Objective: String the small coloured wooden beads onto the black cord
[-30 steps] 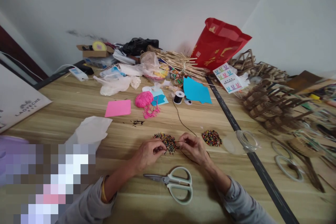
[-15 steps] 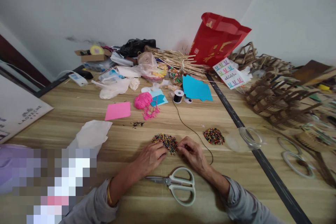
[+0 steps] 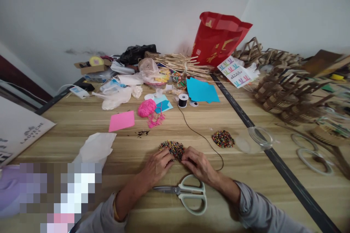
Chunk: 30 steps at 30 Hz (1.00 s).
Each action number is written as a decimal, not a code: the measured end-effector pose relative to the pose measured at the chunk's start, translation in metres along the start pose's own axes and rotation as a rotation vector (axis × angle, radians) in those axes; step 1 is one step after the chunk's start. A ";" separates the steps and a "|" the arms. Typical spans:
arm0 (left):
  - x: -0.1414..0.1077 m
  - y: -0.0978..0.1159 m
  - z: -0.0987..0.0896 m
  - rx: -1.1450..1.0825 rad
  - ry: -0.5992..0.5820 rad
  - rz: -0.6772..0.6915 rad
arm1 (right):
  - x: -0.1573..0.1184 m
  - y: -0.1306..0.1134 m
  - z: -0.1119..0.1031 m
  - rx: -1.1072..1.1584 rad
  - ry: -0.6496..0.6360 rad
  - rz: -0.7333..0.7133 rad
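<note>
A loose pile of small multicoloured beads (image 3: 172, 148) lies between my hands. My left hand (image 3: 158, 164) rests at the pile's lower left edge, fingers curled and closed, their tips among the beads. On the other side my right hand (image 3: 197, 163) is closed in a pinch against the pile's right edge; whatever it grips is too small to make out. A thin black cord (image 3: 199, 134) runs from its spool (image 3: 183, 101) and curves down behind my right hand. Just below my hands lie scissors (image 3: 191, 193) with pale green handles. Strung beads (image 3: 222, 138) sit coiled to the right.
Pink yarn (image 3: 147, 108), a pink card (image 3: 121, 121) and blue sheets (image 3: 202, 90) lie farther back. A red bag (image 3: 218, 38) stands near the wall. Small woven baskets (image 3: 281, 98) crowd the right side, near clear tubing coils (image 3: 261, 138). A white bag (image 3: 97, 147) lies left.
My right hand has shifted slightly left and lower, closer to the bead pile and my left hand. The view has turned a little; the objects otherwise stay in place.
</note>
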<state>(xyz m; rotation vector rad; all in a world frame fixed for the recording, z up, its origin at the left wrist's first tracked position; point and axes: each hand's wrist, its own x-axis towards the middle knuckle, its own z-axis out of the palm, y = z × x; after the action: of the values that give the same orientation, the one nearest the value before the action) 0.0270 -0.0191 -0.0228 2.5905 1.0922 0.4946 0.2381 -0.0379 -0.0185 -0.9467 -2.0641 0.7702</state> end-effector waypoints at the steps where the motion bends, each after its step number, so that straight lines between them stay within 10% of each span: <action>1: 0.000 0.000 0.000 0.012 -0.006 0.006 | 0.000 0.000 0.000 -0.004 -0.003 0.002; 18: 0.006 0.005 -0.003 0.018 0.039 0.037 | 0.002 0.002 0.004 0.006 0.053 -0.006; 30: 0.015 0.011 -0.005 -0.892 0.065 -0.427 | 0.002 -0.002 0.007 -0.022 0.127 -0.033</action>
<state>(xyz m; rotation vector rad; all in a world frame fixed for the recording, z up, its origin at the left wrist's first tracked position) 0.0413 -0.0150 -0.0116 1.5392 1.0684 0.7425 0.2304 -0.0394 -0.0202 -0.9472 -1.9763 0.6544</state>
